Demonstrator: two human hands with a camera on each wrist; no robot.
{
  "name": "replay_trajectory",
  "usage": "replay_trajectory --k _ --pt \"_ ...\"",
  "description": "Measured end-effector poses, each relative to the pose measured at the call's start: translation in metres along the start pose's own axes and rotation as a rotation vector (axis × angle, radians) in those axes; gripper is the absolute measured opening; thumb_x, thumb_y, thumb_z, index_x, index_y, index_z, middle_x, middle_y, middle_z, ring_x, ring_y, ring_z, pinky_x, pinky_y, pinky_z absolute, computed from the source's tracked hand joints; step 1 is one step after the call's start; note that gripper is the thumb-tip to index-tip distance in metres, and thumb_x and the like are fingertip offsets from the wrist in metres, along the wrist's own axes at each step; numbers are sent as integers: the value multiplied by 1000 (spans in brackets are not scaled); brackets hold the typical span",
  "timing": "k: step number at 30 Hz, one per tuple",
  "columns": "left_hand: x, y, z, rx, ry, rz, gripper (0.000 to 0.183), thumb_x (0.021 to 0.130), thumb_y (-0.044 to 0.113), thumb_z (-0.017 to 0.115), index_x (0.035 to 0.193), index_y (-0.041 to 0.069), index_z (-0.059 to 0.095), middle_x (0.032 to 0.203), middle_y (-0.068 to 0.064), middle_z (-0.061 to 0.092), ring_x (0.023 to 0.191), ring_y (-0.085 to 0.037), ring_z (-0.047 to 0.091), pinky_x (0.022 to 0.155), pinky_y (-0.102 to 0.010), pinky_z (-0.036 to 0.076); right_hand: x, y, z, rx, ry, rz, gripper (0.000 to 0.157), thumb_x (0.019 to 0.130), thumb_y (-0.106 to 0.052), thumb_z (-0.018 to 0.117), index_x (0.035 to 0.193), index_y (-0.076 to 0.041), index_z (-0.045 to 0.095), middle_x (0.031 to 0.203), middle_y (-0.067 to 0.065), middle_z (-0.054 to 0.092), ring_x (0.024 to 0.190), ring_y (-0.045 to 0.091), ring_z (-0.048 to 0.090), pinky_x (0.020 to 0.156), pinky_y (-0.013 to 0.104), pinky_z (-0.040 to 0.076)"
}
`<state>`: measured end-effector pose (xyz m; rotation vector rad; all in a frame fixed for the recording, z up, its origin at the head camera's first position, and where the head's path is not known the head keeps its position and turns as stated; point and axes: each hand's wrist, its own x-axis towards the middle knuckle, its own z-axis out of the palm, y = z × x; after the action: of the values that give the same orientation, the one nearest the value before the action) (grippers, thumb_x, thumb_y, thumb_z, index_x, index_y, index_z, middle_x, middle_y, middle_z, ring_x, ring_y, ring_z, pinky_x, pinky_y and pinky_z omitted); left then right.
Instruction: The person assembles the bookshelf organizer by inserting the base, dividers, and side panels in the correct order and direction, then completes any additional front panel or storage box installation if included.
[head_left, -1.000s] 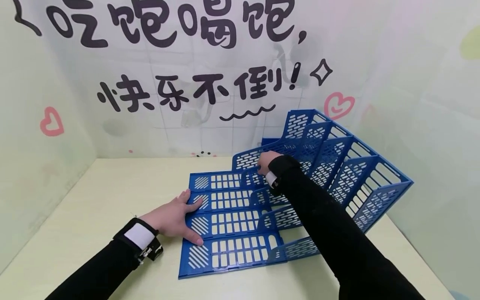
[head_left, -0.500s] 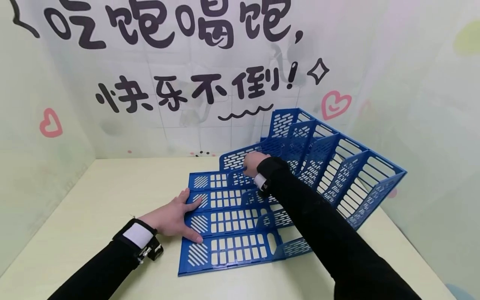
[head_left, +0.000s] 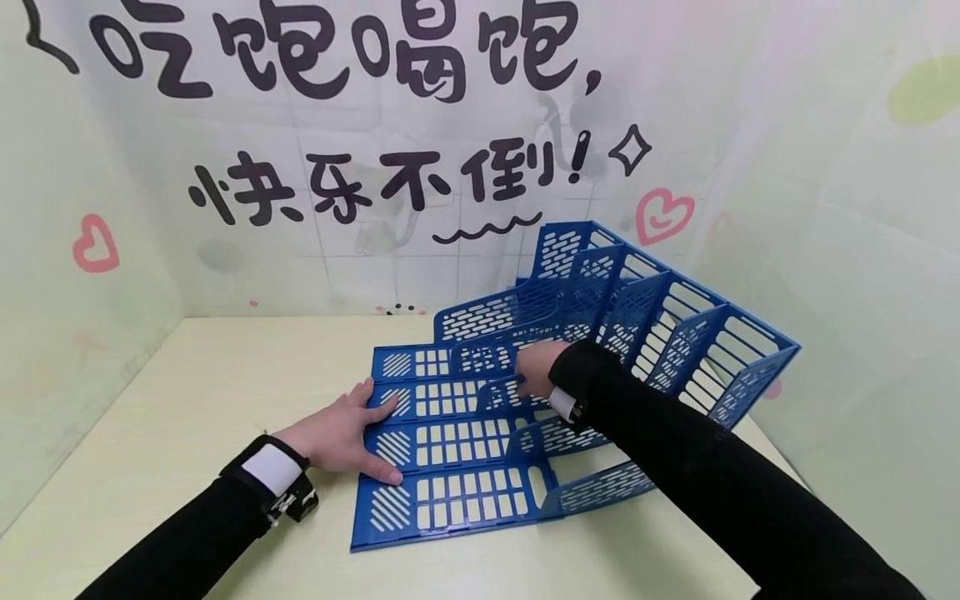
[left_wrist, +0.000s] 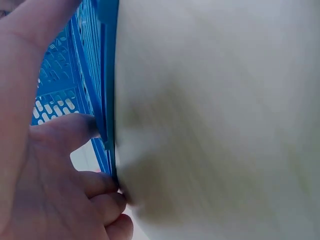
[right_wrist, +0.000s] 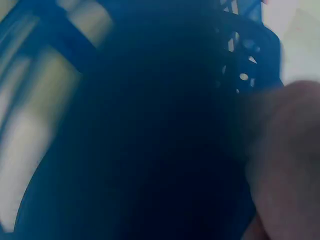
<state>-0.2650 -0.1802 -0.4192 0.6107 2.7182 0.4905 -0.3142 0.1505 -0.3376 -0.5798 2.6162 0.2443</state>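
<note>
A blue plastic file rack [head_left: 753, 379] with slotted walls leans tilted on the table. Its latticed flat panels [head_left: 392, 507] lie side by side at the left, and its dividers slope up to the right. My left hand [head_left: 337, 433] is spread at the left edge of these panels, thumb and fingers resting on them. In the left wrist view, fingertips sit right at the rack's edge [left_wrist: 109, 100]. With curled fingers my right hand [head_left: 540, 367] grips the front part of a middle divider [head_left: 497, 392]. Its fingertips are hidden, and the right wrist view is dark and blurred.
The pale table [head_left: 247, 367] extends left of the rack and in front of it. Behind stands a white backdrop [head_left: 420, 283] with black lettering and pink hearts; a side wall [head_left: 862, 333] rises close to the rack's right end.
The rack's upright part has shifted left. My right hand first moved left with it, then came nearer and rightward, from a farther divider to a middle one. My left hand stays on the panels.
</note>
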Motion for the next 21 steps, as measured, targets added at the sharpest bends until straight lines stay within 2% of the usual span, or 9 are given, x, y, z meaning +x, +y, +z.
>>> replay_trajectory --k 5,8,10,12,15,18,21 --pt "1 1 2 4 13 10 130 72 73 93 171 10 38 179 -37 5 160 -70 14 124 -81 28 2 -5 7 -45 86 -22 18 111 -22 69 113 -9 80 106 8 80 91 22 72 87 38 57" --pt "1 3 0 17 14 13 130 72 73 93 171 10 38 179 -39 6 159 -70 16 124 -80 30 -1 -13 2 -55 106 -41 18 112 -21 66 110 -8 79 103 9 78 87 22 70 82 37 51" --pt "2 5 -2 33 16 13 130 71 74 93 171 10 39 178 -39 6 160 -70 17 124 -80 31 -3 -19 -1 -42 125 -49 18 112 -18 65 115 -7 79 110 11 79 95 24 73 87 36 55" --pt "3 7 -4 45 17 14 130 71 75 93 171 10 39 178 -40 7 160 -68 17 124 -79 31 -4 -25 -4 0 144 -53 20 112 -15 64 124 -5 78 121 13 79 109 27 75 98 38 59" --pt "5 8 -6 45 10 16 130 72 76 91 171 11 38 178 -40 7 161 -68 16 124 -79 31 -4 -30 -4 33 163 -47 27 112 -10 63 136 -6 75 137 13 76 127 28 72 113 41 57" --pt "7 6 -3 40 7 13 130 72 76 91 171 11 38 178 -40 6 160 -69 16 123 -81 31 -3 -31 -4 27 161 -67 29 112 -7 62 139 -6 74 140 12 75 132 28 71 116 40 55" --pt "8 3 4 29 0 6 130 72 75 92 171 11 39 178 -40 6 159 -71 16 123 -82 30 -7 -32 -3 51 131 -103 28 111 -9 64 136 -5 75 138 13 76 128 28 72 113 41 57"
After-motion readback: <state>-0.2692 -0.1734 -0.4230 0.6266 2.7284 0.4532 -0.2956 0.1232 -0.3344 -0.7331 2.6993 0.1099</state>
